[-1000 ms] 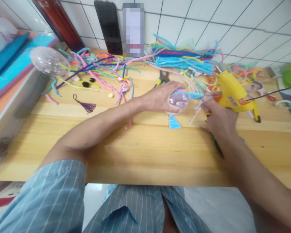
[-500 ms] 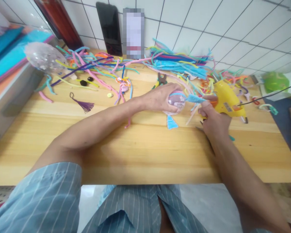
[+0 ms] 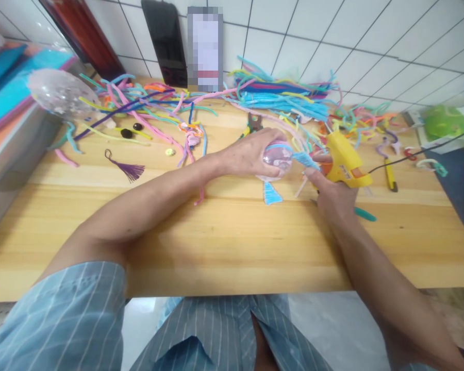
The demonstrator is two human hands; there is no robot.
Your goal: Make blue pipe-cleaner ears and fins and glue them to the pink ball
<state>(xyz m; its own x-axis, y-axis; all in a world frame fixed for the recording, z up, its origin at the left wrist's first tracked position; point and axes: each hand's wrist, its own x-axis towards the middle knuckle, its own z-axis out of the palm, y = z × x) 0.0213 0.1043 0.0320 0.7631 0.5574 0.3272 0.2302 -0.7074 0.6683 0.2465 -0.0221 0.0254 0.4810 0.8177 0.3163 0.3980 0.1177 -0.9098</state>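
Note:
My left hand [image 3: 251, 154] is wrapped round a clear ball [image 3: 277, 161] with a light blue strip along its upper edge. My right hand [image 3: 330, 193] grips a yellow glue gun [image 3: 344, 159], and its thumb lies against a fuzzy blue piece [image 3: 305, 160] at the ball's right side. The fingers behind the gun are partly hidden. A light blue striped triangle [image 3: 271, 193] lies just below the ball. Pliers [image 3: 254, 123] lie behind my left hand, and a teal handle [image 3: 365, 214] shows beside my right wrist.
Two phones [image 3: 166, 44] [image 3: 204, 51] lean on the tiled wall. Coloured pipe cleaners [image 3: 282, 103] lie along the table's back. A purple tassel [image 3: 127, 167] and a clear bag [image 3: 62, 93] are at left. A yellow cutter [image 3: 390, 175] and a green object [image 3: 444, 122] are at right.
My right hand and the glue gun have shifted left, and the gun has turned. The yellow cutter now shows at right. My left hand still holds the ball; the whole view has shifted slightly.

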